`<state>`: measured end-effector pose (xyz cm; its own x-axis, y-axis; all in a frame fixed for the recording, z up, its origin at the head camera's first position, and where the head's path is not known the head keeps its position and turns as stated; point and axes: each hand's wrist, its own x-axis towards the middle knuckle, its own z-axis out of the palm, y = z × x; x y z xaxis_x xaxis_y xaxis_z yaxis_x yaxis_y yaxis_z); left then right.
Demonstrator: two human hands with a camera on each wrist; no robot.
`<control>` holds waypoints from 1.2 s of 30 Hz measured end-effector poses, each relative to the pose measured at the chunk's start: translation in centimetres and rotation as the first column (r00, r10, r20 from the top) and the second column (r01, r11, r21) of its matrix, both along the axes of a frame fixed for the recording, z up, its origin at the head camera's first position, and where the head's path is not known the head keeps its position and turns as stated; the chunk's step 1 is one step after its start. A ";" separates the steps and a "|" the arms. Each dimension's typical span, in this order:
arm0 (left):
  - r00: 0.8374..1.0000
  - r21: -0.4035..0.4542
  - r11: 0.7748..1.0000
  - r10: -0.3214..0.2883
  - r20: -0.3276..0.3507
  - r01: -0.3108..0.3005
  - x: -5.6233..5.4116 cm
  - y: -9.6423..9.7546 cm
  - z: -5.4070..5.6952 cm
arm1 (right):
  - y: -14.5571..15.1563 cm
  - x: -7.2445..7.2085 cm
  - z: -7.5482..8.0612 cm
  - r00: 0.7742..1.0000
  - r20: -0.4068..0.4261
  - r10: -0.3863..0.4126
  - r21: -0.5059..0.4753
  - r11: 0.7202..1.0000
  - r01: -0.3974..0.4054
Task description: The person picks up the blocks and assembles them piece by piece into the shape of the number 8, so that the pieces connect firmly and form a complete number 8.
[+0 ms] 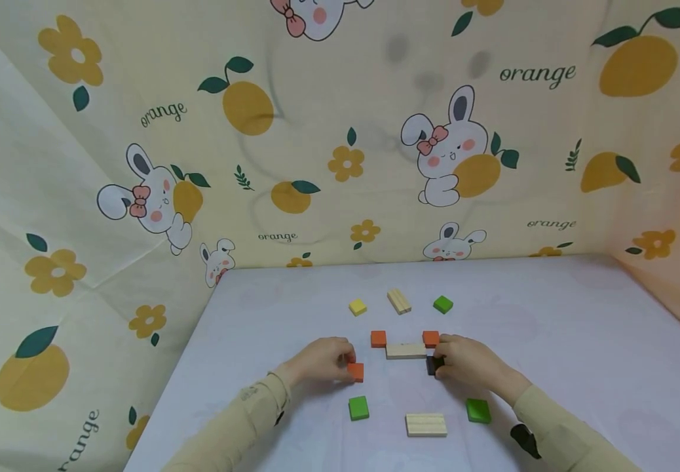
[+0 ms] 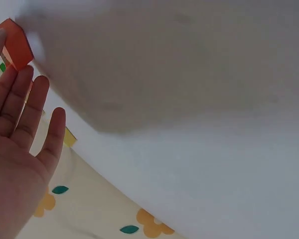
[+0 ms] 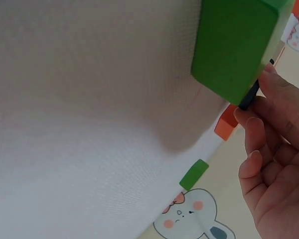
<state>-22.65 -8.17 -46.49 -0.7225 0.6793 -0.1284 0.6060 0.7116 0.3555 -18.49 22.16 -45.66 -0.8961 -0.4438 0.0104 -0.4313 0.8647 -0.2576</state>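
My left hand (image 1: 328, 359) pinches an orange block (image 1: 356, 372) between thumb and fingertips at the left of the layout. In the left wrist view the same orange block (image 2: 18, 45) shows at the top left, its other fingers fairly straight. On the right, my right hand (image 1: 474, 364) grips a black block (image 1: 432, 365) near the end of a pale wooden plank (image 1: 406, 352). The right wrist view shows the black block (image 3: 250, 95) between thumb and index finger, partly hidden behind a green block (image 3: 234, 50). Two more orange blocks, left (image 1: 378, 339) and right (image 1: 431, 339), lie by the plank's far corners.
Farther back lie a yellow block (image 1: 358, 307), a wooden piece (image 1: 399, 301) and a green block (image 1: 443, 304). Nearer me are a left green block (image 1: 359, 408), a ridged wooden piece (image 1: 426, 425) and a right green block (image 1: 478, 411). A patterned cloth (image 1: 316, 196) hangs behind the white table (image 1: 245, 314).
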 end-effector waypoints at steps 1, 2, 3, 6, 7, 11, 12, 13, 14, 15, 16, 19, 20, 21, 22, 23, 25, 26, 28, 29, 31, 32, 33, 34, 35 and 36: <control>1.000 0.004 1.000 0.008 0.007 -0.008 0.0 0.3 0.0 | 0.0 0.0 0.0 1.000 -0.003 0.004 0.000 1.000 -0.004; 1.000 0.007 1.000 0.014 0.012 -0.014 0.1 0.5 0.0 | 0.1 0.0 0.1 1.000 -0.003 0.005 -0.001 1.000 -0.005; 1.000 0.010 1.000 0.019 0.018 -0.020 0.1 0.8 0.1 | 0.1 0.0 0.1 1.000 -0.004 0.006 -0.002 1.000 -0.006; 0.999 0.015 0.999 0.030 0.026 -0.031 0.2 1.6 0.1 | 0.1 0.0 0.2 1.000 0.000 0.008 -0.006 1.000 -0.008; 0.999 0.018 0.999 0.028 0.024 -0.029 0.2 1.9 0.1 | 0.2 0.0 0.3 1.000 0.000 0.010 -0.007 1.000 -0.010; 1.000 0.024 0.999 0.024 0.011 -0.025 0.2 2.8 0.1 | 0.2 -0.1 0.2 1.000 0.000 0.012 -0.006 1.000 -0.012; 1.000 0.026 0.999 0.026 0.009 -0.026 0.3 2.9 0.1 | 0.2 -0.1 0.2 1.000 -0.002 0.015 -0.007 1.000 -0.015; 1.000 0.029 0.999 0.027 0.004 -0.027 0.3 3.1 0.1 | 0.3 -0.1 0.1 1.000 -0.003 0.018 -0.005 1.000 -0.018; 1.000 0.030 0.999 0.029 0.001 -0.029 0.3 3.3 0.2 | 0.3 -0.1 0.1 1.000 -0.005 0.020 -0.005 1.000 -0.020; 1.000 0.027 0.999 0.029 -0.006 -0.029 0.3 3.4 0.2 | 0.3 -0.2 0.1 1.000 -0.004 0.021 -0.007 1.000 -0.021; 0.999 0.028 0.999 0.031 -0.009 -0.031 0.3 3.6 0.2 | 0.3 -0.2 0.1 1.000 -0.006 0.023 -0.005 1.000 -0.023; 0.999 0.022 0.999 0.028 -0.030 -0.028 0.3 3.9 0.2 | 0.3 -0.2 0.2 1.000 -0.001 0.020 0.002 1.000 -0.020; 0.999 0.015 1.000 0.023 -0.044 -0.023 0.3 4.0 0.1 | 0.2 -0.1 0.2 1.000 0.005 0.015 0.002 1.000 -0.015; 0.998 0.007 1.000 0.017 -0.057 -0.017 0.3 4.0 0.1 | 0.2 -0.1 0.3 1.000 0.009 0.010 0.004 1.000 -0.010; 0.997 -0.001 1.000 0.011 -0.071 -0.011 0.3 4.1 0.0 | 0.1 -0.1 0.3 1.000 0.014 0.005 0.007 1.000 -0.005; 0.996 -0.009 1.000 0.005 -0.084 -0.006 0.3 4.2 0.0 | 0.1 -0.1 0.3 1.000 0.019 -0.001 0.008 1.000 0.001; 0.995 -0.017 1.000 0.000 -0.098 -0.001 0.3 4.3 -0.1 | 0.0 0.0 0.4 0.999 0.029 -0.015 0.012 1.000 0.015; 0.995 -0.022 1.000 0.000 -0.104 -0.002 0.3 4.3 -0.1 | 0.0 0.0 0.4 0.999 0.033 -0.023 0.014 1.000 0.022; 0.995 -0.022 1.000 0.008 -0.103 -0.010 0.3 4.4 -0.1 | -0.1 0.1 0.4 0.999 0.039 -0.032 0.020 0.999 0.032; 0.995 -0.019 1.000 0.012 -0.101 -0.014 0.3 4.4 -0.1 | -0.2 0.1 0.4 0.999 0.040 -0.037 0.025 0.999 0.036; 0.995 -0.016 1.000 0.019 -0.099 -0.020 0.4 4.5 -0.1 | -0.3 0.2 0.5 0.998 0.041 -0.043 0.029 0.999 0.042; 0.995 -0.016 1.000 0.020 -0.101 -0.021 0.4 4.5 -0.1 | -0.3 0.2 0.5 0.999 0.036 -0.039 0.033 0.999 0.037; 0.995 -0.016 1.000 0.021 -0.101 -0.022 0.4 4.5 -0.1 | -0.3 0.3 0.5 0.999 0.034 -0.036 0.036 0.999 0.034; 0.994 -0.016 1.000 0.021 -0.104 -0.022 0.5 4.5 -0.1 | -0.4 0.4 0.6 0.999 0.030 -0.034 0.038 0.999 0.033; 0.994 -0.013 1.000 0.019 -0.105 -0.021 0.5 4.5 -0.1 | -0.4 0.4 0.6 0.999 0.026 -0.029 0.041 0.999 0.028; 0.994 -0.012 1.000 0.018 -0.106 -0.020 0.5 4.5 0.0 | -0.4 0.5 0.6 0.999 0.022 -0.023 0.043 0.999 0.022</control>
<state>-22.11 -3.68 -46.53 -0.7453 0.6641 -0.0594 0.6259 0.7275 0.2812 -18.02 21.76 -45.04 -0.9055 -0.4235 -0.0284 -0.4063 0.8843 -0.2301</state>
